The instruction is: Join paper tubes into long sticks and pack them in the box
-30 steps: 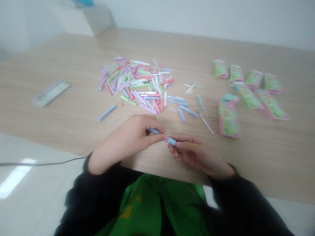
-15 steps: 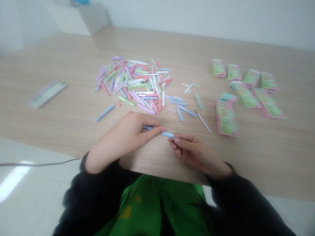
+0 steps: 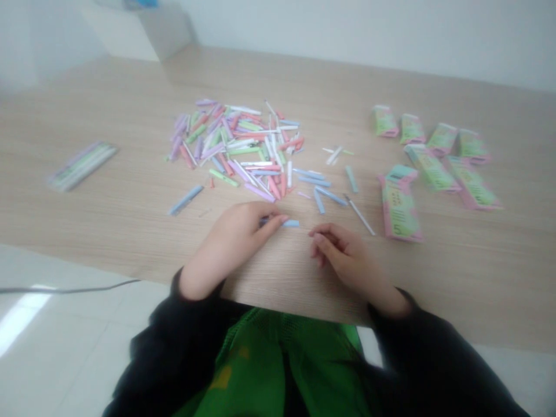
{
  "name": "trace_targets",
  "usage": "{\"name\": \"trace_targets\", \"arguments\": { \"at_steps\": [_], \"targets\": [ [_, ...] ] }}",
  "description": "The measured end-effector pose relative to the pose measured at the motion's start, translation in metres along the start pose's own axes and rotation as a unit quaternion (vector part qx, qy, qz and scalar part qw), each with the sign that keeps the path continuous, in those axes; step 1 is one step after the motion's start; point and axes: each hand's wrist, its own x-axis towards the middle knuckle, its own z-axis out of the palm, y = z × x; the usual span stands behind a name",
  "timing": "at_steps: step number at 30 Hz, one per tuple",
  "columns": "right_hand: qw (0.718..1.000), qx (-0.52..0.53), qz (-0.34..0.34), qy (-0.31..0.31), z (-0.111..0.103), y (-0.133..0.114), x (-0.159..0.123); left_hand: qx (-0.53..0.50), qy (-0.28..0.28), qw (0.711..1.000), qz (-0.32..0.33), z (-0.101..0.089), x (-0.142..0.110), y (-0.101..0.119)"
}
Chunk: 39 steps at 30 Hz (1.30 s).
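1. Pinched between the left hand's (image 3: 234, 240) thumb and fingers, closed on it, is the blue pen (image 3: 292, 223); one end sticks out to the right, over the table (image 3: 269, 275).
2. Right hand (image 3: 343, 258) curls loosely just beyond that end, apart from it; whether its fingertips meet or hold anything, I cannot tell.
3. Fingers hide the pen's left part; print on the boxes (image 3: 402, 211) at right is blurred.

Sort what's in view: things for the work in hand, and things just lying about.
Likely in use:
- blue pen piece, in the left hand
- heap of pen parts
- pink-and-green boxes

Probably just about:
- white box
- dark cable
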Motion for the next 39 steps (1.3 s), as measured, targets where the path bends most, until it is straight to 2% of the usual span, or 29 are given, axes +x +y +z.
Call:
{"name": "trace_targets", "arguments": {
  "at_steps": [2,4,8,11,15,19,23,30,39],
  "targets": [
    [0.984,-0.154,-0.066,0.062,-0.01,0.002,0.004,0.016,0.017,1.0,-0.012,0.01,-0.001,-0.002],
    [0.956,-0.246,-0.119,0.107,-0.024,0.003,0.012,0.041,0.042,0.998,-0.029,0.019,-0.004,-0.002],
    [0.893,-0.352,-0.198,0.198,-0.052,0.003,0.042,0.105,0.094,0.987,-0.077,0.035,-0.013,-0.004],
    [0.861,-0.415,-0.209,0.209,-0.064,0.011,0.066,0.132,0.11,0.983,-0.071,0.051,-0.018,-0.008],
    [0.858,-0.457,-0.181,0.15,-0.068,0.032,0.082,0.19,0.108,0.973,-0.071,0.073,-0.02,-0.007],
    [0.859,-0.456,-0.183,0.144,-0.069,0.044,0.083,0.195,0.104,0.971,-0.086,0.079,-0.021,-0.001],
    [0.852,-0.463,-0.183,0.159,-0.069,0.047,0.082,0.182,0.107,0.975,-0.068,0.078,-0.022,-0.002],
    [0.844,-0.465,-0.198,0.178,-0.066,0.052,0.082,0.18,0.144,0.973,-0.028,0.088,-0.023,-0.011],
    [0.824,-0.447,-0.249,0.242,-0.072,0.036,0.076,0.097,0.214,0.972,-0.006,0.092,-0.027,-0.017]
  ]
}}
